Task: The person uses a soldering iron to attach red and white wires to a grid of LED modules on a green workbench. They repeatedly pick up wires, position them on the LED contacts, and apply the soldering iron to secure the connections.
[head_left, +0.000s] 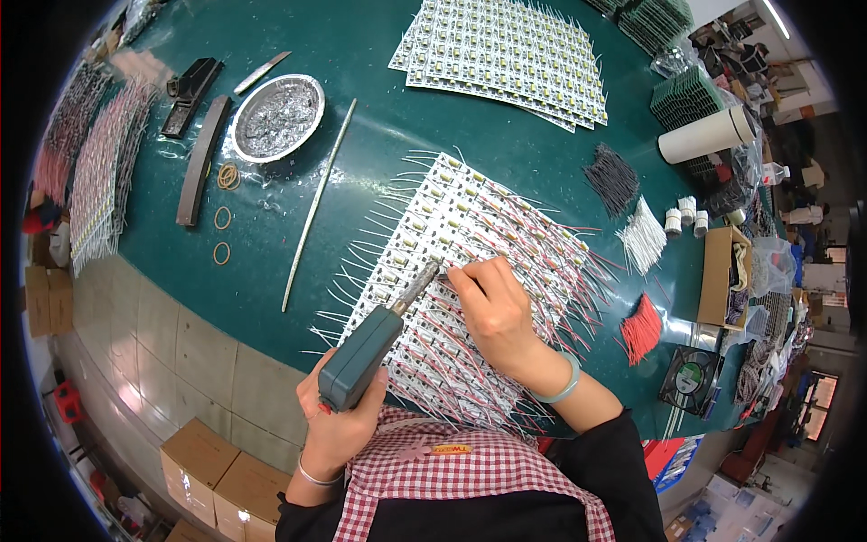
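My left hand [339, 420] is wrapped round the green handle of a soldering gun [363, 354]. Its metal tip points up and to the right, meeting a white circuit board panel [406, 237] close to the middle. Right beside the tip, my right hand [495, 312] is pinched over the panel; whatever sits between its fingertips is too small to make out. Thin white wires stick out along the panel's left edge. Red and white wires [578, 294] cover much of its right half and lower part.
A stack of similar panels [506, 59] lies at the far side. To the left are a foil-lined bowl [278, 117], a thin rod [319, 206] and rubber bands [222, 217]. Black [611, 181], white [642, 237] and red wire bundles [640, 330] lie right, near a small fan [691, 378].
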A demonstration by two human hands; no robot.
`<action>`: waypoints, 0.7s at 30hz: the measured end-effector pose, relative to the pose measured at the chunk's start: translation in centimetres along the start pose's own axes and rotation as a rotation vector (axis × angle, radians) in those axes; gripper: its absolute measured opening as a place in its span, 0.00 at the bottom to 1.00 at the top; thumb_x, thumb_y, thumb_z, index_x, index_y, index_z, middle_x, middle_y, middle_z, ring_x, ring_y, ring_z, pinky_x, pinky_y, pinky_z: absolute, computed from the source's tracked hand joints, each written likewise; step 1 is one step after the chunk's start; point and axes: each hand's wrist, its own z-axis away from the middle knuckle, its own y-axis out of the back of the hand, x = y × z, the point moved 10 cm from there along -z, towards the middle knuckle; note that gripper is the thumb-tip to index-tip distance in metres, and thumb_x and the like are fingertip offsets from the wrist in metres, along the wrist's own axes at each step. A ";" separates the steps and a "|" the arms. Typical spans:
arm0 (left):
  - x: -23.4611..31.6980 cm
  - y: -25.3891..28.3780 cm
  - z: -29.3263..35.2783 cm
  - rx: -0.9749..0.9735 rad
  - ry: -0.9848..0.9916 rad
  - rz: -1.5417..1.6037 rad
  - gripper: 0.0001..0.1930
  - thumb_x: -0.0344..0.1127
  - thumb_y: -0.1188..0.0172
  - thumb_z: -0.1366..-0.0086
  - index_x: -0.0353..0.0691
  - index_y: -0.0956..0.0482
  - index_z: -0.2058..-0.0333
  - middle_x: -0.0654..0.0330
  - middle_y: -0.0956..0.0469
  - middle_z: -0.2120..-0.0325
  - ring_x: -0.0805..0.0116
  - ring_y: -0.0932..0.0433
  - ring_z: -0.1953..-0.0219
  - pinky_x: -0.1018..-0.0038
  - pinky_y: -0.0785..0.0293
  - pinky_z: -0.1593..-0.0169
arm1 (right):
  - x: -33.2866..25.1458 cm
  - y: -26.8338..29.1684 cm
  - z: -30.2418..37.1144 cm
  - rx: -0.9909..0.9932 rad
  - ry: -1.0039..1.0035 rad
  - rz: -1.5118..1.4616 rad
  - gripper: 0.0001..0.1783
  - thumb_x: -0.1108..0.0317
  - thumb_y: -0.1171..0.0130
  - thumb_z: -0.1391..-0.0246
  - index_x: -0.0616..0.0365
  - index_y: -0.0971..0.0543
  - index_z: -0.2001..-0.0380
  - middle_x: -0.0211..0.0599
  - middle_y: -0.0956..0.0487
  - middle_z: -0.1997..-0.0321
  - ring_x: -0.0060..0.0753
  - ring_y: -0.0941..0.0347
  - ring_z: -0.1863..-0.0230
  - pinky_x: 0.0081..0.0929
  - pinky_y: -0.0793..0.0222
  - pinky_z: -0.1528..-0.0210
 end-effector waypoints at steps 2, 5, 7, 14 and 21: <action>0.0 -0.1 0.0 0.007 -0.006 0.020 0.09 0.22 0.32 0.46 0.29 0.19 0.65 0.58 0.20 0.74 0.73 0.22 0.74 0.76 0.28 0.70 | 0.0 0.0 0.0 -0.005 0.005 0.005 0.17 0.78 0.41 0.59 0.68 0.22 0.61 0.40 0.26 0.65 0.39 0.29 0.64 0.31 0.30 0.68; -0.3 -0.1 0.1 0.006 0.011 0.021 0.08 0.22 0.32 0.46 0.29 0.20 0.66 0.58 0.21 0.74 0.72 0.22 0.75 0.76 0.28 0.71 | -0.1 -0.1 -0.1 -0.013 0.008 0.017 0.17 0.78 0.41 0.59 0.68 0.22 0.61 0.40 0.26 0.65 0.39 0.29 0.63 0.30 0.30 0.67; -0.4 -0.2 0.1 -0.001 0.020 0.011 0.08 0.22 0.32 0.46 0.30 0.20 0.67 0.58 0.21 0.74 0.72 0.23 0.75 0.76 0.29 0.71 | -0.1 -0.1 -0.1 -0.018 0.007 0.028 0.17 0.78 0.41 0.59 0.68 0.22 0.61 0.40 0.26 0.65 0.39 0.29 0.63 0.30 0.30 0.67; 1.0 0.0 0.0 -0.014 -0.045 -0.060 0.09 0.21 0.32 0.46 0.28 0.19 0.66 0.57 0.20 0.73 0.73 0.22 0.74 0.77 0.28 0.71 | -0.2 -0.1 -0.1 -0.013 0.012 0.027 0.16 0.79 0.41 0.59 0.68 0.22 0.61 0.40 0.26 0.65 0.39 0.29 0.64 0.30 0.30 0.68; 1.4 0.6 0.3 0.011 -0.100 -0.034 0.11 0.20 0.32 0.47 0.27 0.19 0.63 0.56 0.19 0.69 0.74 0.21 0.71 0.78 0.27 0.68 | -0.3 0.1 -0.2 0.001 0.020 0.017 0.16 0.79 0.41 0.59 0.68 0.22 0.62 0.40 0.27 0.65 0.40 0.30 0.64 0.31 0.30 0.69</action>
